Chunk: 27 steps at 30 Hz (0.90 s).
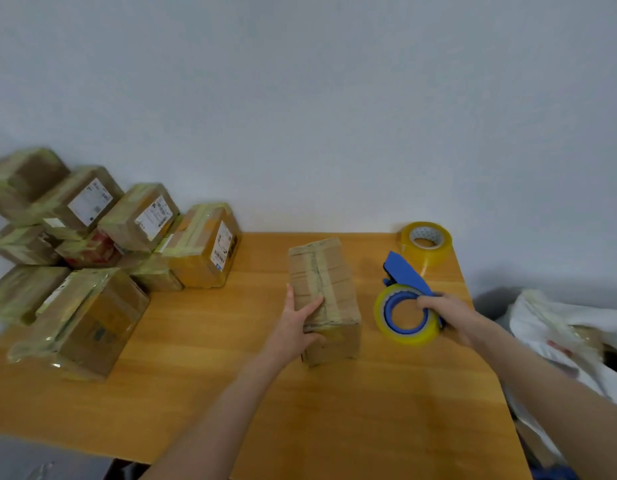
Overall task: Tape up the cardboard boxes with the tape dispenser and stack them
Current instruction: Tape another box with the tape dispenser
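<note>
A taped brown cardboard box lies lengthwise in the middle of the wooden table. My left hand grips its near left corner, thumb on the top and fingers along the left side. To the right of the box, the blue tape dispenser with a yellowish tape roll lies on the table. My right hand grips its handle. A pile of taped boxes is stacked at the table's back left against the wall.
A spare roll of yellow tape stands at the table's back right corner. White plastic bags lie past the right edge. The wall runs directly behind the table.
</note>
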Tool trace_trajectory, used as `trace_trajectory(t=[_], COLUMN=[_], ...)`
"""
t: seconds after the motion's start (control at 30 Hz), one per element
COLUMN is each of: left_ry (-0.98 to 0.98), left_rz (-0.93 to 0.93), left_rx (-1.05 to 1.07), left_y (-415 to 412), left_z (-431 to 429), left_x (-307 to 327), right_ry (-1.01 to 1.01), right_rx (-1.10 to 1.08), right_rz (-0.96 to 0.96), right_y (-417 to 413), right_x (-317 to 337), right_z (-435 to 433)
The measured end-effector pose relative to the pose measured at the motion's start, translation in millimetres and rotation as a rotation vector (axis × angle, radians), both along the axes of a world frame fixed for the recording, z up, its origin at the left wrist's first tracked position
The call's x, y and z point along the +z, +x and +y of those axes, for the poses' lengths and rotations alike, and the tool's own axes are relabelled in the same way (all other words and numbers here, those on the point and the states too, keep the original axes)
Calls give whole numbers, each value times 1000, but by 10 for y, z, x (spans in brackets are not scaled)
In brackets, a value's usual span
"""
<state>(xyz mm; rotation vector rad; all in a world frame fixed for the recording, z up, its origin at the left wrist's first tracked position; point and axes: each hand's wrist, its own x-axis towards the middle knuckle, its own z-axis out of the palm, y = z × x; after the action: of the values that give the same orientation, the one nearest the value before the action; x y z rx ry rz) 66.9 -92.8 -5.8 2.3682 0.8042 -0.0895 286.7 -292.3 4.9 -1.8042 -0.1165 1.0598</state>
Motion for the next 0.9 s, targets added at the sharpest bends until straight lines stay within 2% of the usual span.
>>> trace_trajectory(t=[0.17,0.33,0.43,0.5,0.57,0.67,0.7,0.73,0.8,0.9], left_ry=[6,-10,67,123,-21,-633,-808,-904,-981,-996], left_rz=[-9,-15,66,-54,-280,-490,-532,-553,-556,-526], left_rx=[-42,-68,-63,46,240,447,486,506,504,447], left_y=[106,142,182,235,272,276,268,262,265,283], left_z=[-50,11,50,36,14,-57,-94,-120,-181,-261], left_x=[-55,-37,111,265,439,650,719,779,892,1027], right_ry=[134,54,80,111,150,260,298,328,364,367], right_rx=[121,335,415,433,450,439,432,426,429,466], right_rz=[-51,-335,-394,-420,-414,-333,-300,-270,-230,-225], right_y=[138,36,-56,-83,-80,-70,-69,-73,-83,-116], right_x=[479,790,899,949,982,979,970,962,942,923], right_z=[-35,65,105,116,112,68,58,54,62,78])
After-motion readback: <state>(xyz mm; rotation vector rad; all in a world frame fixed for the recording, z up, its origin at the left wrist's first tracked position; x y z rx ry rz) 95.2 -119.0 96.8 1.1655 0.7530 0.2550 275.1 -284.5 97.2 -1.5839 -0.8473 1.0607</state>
